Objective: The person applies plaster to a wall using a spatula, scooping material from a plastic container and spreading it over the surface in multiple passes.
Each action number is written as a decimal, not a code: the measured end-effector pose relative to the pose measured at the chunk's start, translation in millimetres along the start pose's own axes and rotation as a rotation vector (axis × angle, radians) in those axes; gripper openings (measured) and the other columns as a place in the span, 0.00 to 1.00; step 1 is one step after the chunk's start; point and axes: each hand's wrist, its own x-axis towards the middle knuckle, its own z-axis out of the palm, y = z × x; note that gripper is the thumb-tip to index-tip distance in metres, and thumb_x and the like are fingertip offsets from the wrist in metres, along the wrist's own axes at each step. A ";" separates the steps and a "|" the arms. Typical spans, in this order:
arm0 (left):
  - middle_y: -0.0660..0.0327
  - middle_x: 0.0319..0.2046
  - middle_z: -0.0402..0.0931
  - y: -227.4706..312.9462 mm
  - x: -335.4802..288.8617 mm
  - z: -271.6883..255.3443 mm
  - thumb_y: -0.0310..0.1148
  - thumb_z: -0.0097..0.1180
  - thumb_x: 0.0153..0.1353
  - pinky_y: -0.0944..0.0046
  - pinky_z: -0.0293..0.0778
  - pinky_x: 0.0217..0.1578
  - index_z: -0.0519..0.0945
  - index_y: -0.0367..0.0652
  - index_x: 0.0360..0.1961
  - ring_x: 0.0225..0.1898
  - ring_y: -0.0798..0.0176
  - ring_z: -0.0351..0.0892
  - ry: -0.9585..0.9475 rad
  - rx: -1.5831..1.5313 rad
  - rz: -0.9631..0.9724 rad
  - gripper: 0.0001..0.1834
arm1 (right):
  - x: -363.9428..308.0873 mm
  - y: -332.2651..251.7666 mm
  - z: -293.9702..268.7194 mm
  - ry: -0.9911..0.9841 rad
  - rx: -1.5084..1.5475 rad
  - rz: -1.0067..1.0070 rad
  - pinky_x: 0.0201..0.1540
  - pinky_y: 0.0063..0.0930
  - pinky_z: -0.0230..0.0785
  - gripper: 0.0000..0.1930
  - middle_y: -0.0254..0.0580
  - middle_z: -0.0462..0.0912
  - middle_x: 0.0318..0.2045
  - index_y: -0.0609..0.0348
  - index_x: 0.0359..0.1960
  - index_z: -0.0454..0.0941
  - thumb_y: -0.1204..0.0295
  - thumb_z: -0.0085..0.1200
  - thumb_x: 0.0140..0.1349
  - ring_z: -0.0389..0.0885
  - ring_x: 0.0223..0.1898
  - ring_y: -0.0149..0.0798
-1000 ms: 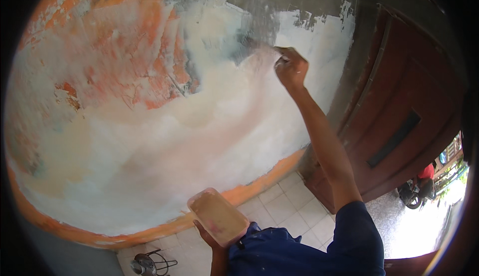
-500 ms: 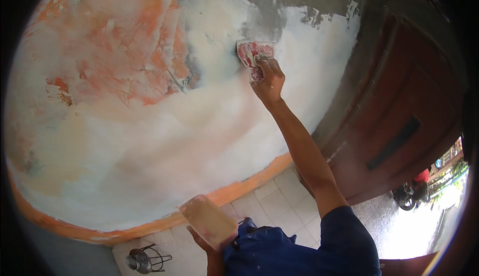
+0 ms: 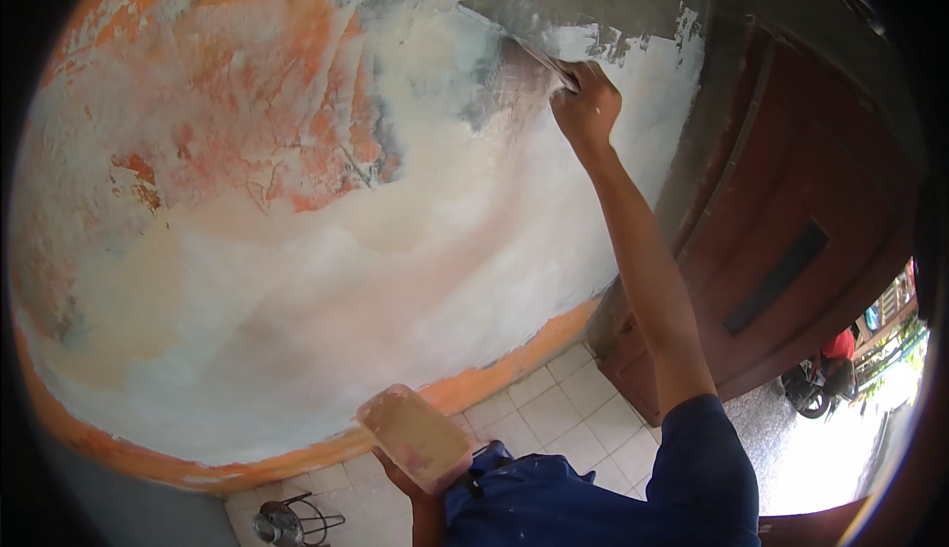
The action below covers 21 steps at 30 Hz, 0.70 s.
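Observation:
My right hand (image 3: 588, 107) is closed around a putty knife (image 3: 542, 61), its arm stretched up to the wall (image 3: 326, 300). The blade is seen nearly edge-on, at the border between pale filler and bare grey cement. Low in front of my body, my left hand (image 3: 398, 473) supports a rectangular plastic tub (image 3: 417, 438) of cream-coloured putty; most of its fingers are hidden beneath it. Smooth white and cream filler covers much of the wall. Rough orange paint shows through at the upper left.
A reddish-brown door (image 3: 781, 221) stands to the right of the wall. Pale floor tiles (image 3: 563, 411) lie below, with a small metal-legged stool (image 3: 311, 524) at the lower left. Outside, in bright light, a motorbike (image 3: 811, 389) is parked.
My right hand has moved right and slightly up along the wall, and the putty knife has turned from face-on to nearly edge-on. The tub stays almost where it was.

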 end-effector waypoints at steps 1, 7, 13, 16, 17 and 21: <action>0.57 0.44 0.70 1.8 -1.6 -1.5 0.50 0.44 0.66 0.57 0.79 0.38 0.62 0.42 0.55 0.41 0.59 0.76 0.009 -0.032 -0.008 0.26 | 3.8 -3.7 5.1 -0.032 -0.034 -0.026 0.33 0.35 0.73 0.18 0.46 0.79 0.29 0.58 0.35 0.81 0.83 0.53 0.38 0.79 0.29 0.47; 0.58 0.42 0.70 7.1 -0.9 -11.5 0.49 0.70 0.44 0.60 0.78 0.36 0.61 0.40 0.54 0.40 0.61 0.75 0.063 0.004 -0.019 0.43 | -77.8 0.4 11.8 -0.095 -0.053 -0.125 0.34 0.33 0.76 0.17 0.42 0.82 0.31 0.56 0.31 0.81 0.80 0.57 0.33 0.81 0.34 0.45; 0.59 0.42 0.70 26.6 2.7 21.0 0.55 0.77 0.26 0.62 0.77 0.37 0.61 0.39 0.54 0.40 0.62 0.74 0.158 -0.039 -0.097 0.55 | -61.6 6.4 -6.2 -0.188 0.122 0.126 0.32 0.34 0.74 0.11 0.44 0.80 0.26 0.60 0.26 0.80 0.79 0.53 0.36 0.80 0.29 0.48; 0.58 0.44 0.70 27.9 2.5 23.7 0.56 0.77 0.24 0.62 0.77 0.38 0.61 0.39 0.54 0.40 0.61 0.74 0.173 -0.024 -0.078 0.57 | -40.3 -15.1 -7.8 -0.053 0.176 0.237 0.33 0.33 0.73 0.16 0.48 0.80 0.28 0.61 0.32 0.81 0.85 0.49 0.39 0.80 0.30 0.49; 0.58 0.44 0.69 27.0 2.8 18.3 0.56 0.75 0.29 0.62 0.77 0.38 0.61 0.40 0.54 0.40 0.61 0.75 0.159 -0.019 -0.053 0.54 | -40.6 -26.0 -1.8 -0.022 0.177 0.217 0.33 0.34 0.73 0.16 0.48 0.80 0.28 0.61 0.33 0.81 0.85 0.49 0.40 0.80 0.30 0.49; 0.59 0.46 0.70 13.7 12.1 -25.7 0.56 0.56 0.54 0.59 0.76 0.41 0.62 0.43 0.56 0.42 0.60 0.74 0.116 0.033 0.006 0.37 | -81.1 -49.7 41.5 0.057 0.120 -0.122 0.32 0.36 0.73 0.13 0.44 0.80 0.29 0.60 0.30 0.79 0.85 0.56 0.40 0.78 0.32 0.49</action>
